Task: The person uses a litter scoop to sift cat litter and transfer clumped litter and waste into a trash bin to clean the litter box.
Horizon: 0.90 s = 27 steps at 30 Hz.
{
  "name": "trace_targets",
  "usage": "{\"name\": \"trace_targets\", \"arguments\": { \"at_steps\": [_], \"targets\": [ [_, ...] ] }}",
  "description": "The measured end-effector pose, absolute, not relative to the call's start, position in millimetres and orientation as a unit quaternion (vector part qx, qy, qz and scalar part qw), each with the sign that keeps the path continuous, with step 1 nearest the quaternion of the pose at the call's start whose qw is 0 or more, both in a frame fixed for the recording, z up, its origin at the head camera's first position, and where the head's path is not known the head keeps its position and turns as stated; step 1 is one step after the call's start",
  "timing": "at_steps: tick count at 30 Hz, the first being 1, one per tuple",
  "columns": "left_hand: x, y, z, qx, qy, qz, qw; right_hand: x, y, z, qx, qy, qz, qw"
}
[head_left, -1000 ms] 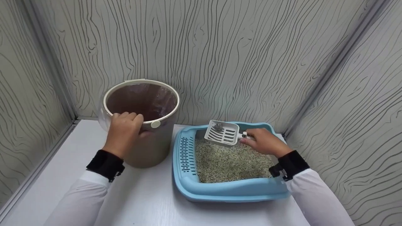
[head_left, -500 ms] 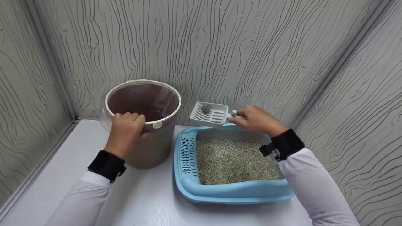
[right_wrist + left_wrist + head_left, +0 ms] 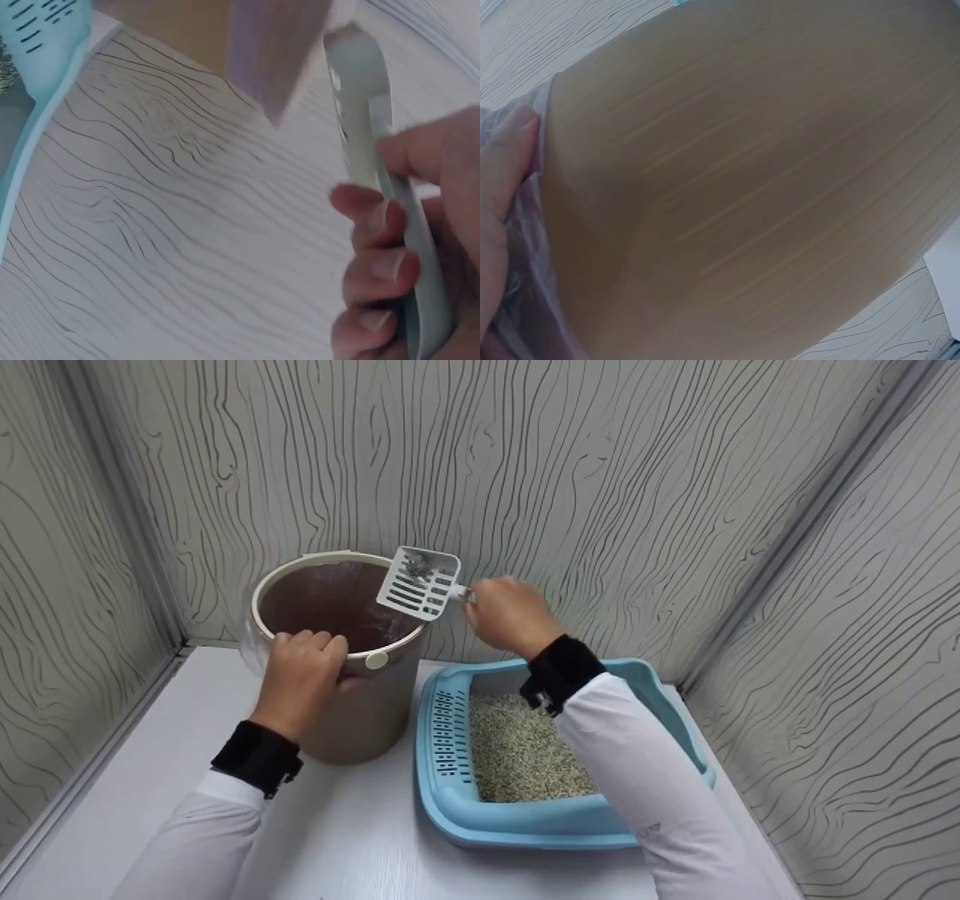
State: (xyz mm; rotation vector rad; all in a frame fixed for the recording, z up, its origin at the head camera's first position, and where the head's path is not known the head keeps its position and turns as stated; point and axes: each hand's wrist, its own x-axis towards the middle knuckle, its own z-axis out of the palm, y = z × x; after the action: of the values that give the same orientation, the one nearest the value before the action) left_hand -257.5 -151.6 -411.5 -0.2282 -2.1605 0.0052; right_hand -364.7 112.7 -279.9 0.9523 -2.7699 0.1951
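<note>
My right hand grips the handle of a white slotted litter scoop. A grey clump lies in the scoop's far corner. In the head view the scoop overlaps the right rim of a brown trash can lined with a clear plastic bag. My left hand holds the can's near rim, fingers curled over it. The left wrist view has the thumb pressing the bag against the outer wall. In the right wrist view my fingers wrap round the scoop's handle.
A light-blue litter box with pale granular litter stands right of the can, under my right forearm. Both rest on a white table. Wood-patterned panels close in the back and both sides.
My right hand has carried the scoop up and left, from over the litter box to the can's right rim, with the clump still in it. The left hand has stayed on the near rim.
</note>
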Motion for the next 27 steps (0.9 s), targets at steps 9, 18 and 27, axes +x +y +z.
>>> {"name": "trace_targets", "arguments": {
  "at_steps": [9,18,27],
  "targets": [
    [-258.2,-148.0,-408.3,-0.098,-0.881,-0.011,0.463,-361.6,86.2,-318.2,0.378,-0.773,-0.053,0.507],
    [-257.5,-149.8,-408.2,-0.098,-0.882,-0.011,0.461,-358.9,90.6,-313.6,0.394,-0.767,-0.036,0.505],
    [-255.6,-152.6,-411.2,-0.094,-0.887,-0.007,0.451,-358.3,106.2,-308.4,0.404,-0.802,0.045,0.437]
  ]
}}
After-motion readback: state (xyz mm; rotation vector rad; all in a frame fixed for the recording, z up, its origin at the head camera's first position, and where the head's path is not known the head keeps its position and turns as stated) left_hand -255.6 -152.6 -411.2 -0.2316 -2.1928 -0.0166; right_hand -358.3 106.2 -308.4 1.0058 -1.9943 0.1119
